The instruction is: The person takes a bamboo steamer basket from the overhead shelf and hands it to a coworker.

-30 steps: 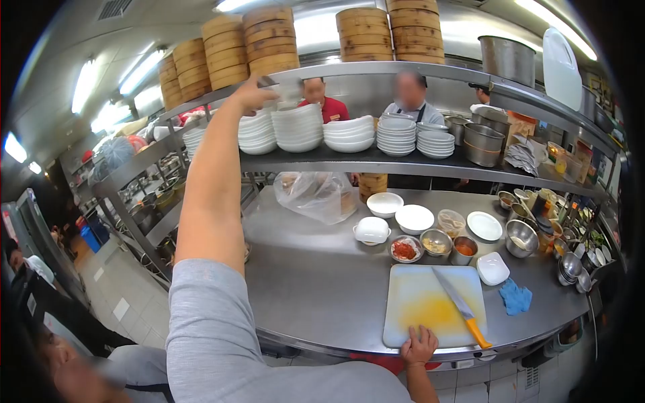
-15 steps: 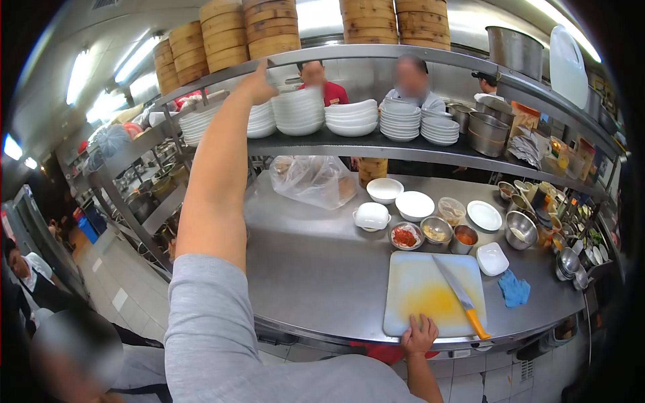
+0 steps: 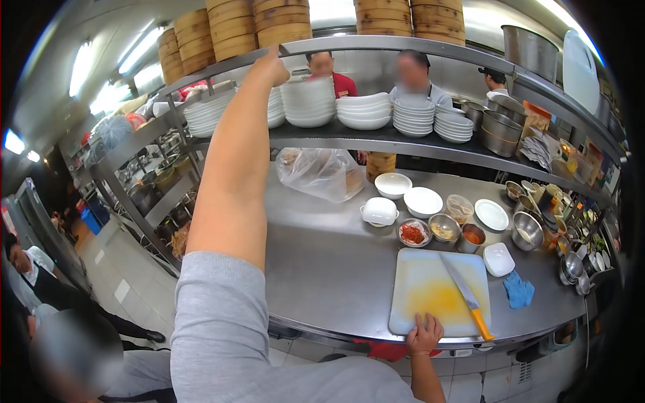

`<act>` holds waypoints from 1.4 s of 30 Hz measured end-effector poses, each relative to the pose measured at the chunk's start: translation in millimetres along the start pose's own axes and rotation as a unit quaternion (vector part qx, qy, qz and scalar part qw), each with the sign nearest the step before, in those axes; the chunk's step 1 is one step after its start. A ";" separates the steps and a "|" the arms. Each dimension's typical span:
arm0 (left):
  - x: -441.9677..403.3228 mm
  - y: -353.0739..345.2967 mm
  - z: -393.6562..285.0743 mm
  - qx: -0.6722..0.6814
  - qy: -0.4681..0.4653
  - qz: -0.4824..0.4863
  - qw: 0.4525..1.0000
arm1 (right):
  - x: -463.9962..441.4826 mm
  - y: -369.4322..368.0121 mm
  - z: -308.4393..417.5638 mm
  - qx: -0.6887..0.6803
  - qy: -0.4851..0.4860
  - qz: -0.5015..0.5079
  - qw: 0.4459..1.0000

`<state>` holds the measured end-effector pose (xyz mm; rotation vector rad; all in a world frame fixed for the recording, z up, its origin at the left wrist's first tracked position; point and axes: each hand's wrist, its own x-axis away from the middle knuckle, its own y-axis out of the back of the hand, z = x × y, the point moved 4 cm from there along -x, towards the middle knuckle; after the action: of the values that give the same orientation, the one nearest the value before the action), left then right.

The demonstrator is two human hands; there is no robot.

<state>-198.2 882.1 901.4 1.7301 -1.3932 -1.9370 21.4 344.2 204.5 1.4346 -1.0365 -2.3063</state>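
Note:
My left hand [image 3: 270, 69] is raised in front of the edge of the upper shelf [image 3: 376, 44], one finger stretched upward and nothing seen in it. Behind and beside it, white bowls [image 3: 308, 104] and plates [image 3: 209, 114] are stacked on the middle shelf. My right hand [image 3: 424, 334] rests with spread fingers at the lower edge of a white cutting board [image 3: 411, 285] with a yellow stain. A knife with an orange handle [image 3: 481, 324] lies on the board, right of that hand. The blue cloth [image 3: 518, 290] lies right of the board.
Small bowls of food [image 3: 414, 232], white dishes [image 3: 422, 201] and a plastic bag [image 3: 321, 176] stand behind the board. Bamboo steamers [image 3: 283, 23] line the top shelf. Co-workers [image 3: 411, 74] are behind the shelves; others [image 3: 47, 282] are at the lower left.
The view has tilted down and shifted slightly. My left hand remains raised by the upper shelf, its fingers less spread than at first. My right hand stays at the board's edge.

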 end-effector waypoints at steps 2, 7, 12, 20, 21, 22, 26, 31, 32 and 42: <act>9.8 9.3 -4.5 0.055 0.033 0.056 0.996 | -0.5 0.3 0.0 0.000 -0.004 -0.010 1.000; 26.4 34.4 -14.2 0.099 0.068 0.141 0.983 | -1.1 1.5 1.0 -0.004 -0.005 -0.009 1.000; 22.3 30.7 -18.4 0.101 0.075 0.148 0.981 | 2.0 -0.3 -2.2 -0.006 -0.006 -0.016 1.000; 18.8 31.0 -23.2 0.064 0.058 0.134 0.987 | 1.6 -1.0 -1.4 -0.006 -0.003 -0.013 1.000; 19.6 31.2 -23.4 0.063 0.058 0.134 0.987 | 1.9 -1.2 -1.3 -0.007 -0.003 -0.013 1.000; 20.6 31.1 -23.4 0.060 0.060 0.136 0.987 | 1.8 -0.8 -1.3 -0.007 -0.002 -0.014 1.000; 19.3 25.8 -20.4 0.059 0.068 0.137 0.986 | 1.6 1.0 -0.8 -0.005 -0.008 -0.005 1.000; 23.2 25.1 -19.6 0.080 0.079 0.133 0.985 | 0.5 1.3 -0.9 -0.013 -0.010 -0.010 1.000; 23.0 23.5 -19.5 0.077 0.095 0.131 0.984 | 1.1 1.6 -0.8 -0.013 -0.008 -0.013 1.000; 20.1 19.5 -16.9 0.055 0.076 0.141 0.986 | 0.2 5.0 -0.1 -0.017 -0.009 -0.005 1.000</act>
<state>-198.0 849.5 904.2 1.5857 -1.6138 -1.5752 20.6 340.4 207.7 1.4110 -0.9929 -2.3363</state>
